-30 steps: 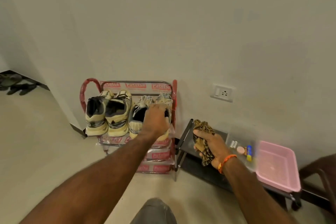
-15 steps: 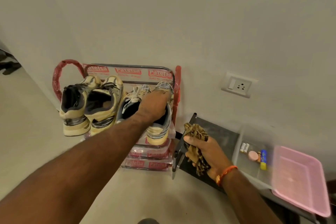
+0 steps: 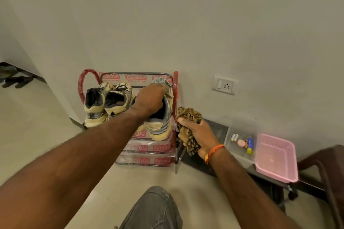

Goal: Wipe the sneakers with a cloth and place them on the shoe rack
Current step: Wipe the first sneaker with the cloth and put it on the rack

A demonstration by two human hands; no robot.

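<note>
The left hand (image 3: 150,99) reaches across the top tier of the shoe rack (image 3: 175,87), its fingers curled down over the tongue and laces of the rightmost sneaker (image 3: 162,122), gripping it where it sits at the rack's right end, heel toward the person. Another beige, scuffed pair (image 3: 104,104) with dark linings stands beside it on the same tier. The right hand (image 3: 197,134) is clenched around a crumpled, tiger-striped cloth (image 3: 189,115), held just beside the rack's red post. The lower shelves are wrapped in glossy printed plastic. To the right, a low dark surface (image 3: 217,130) carries a clear plastic box (image 3: 240,135) and a ribbed pink tray (image 3: 275,160).
</note>
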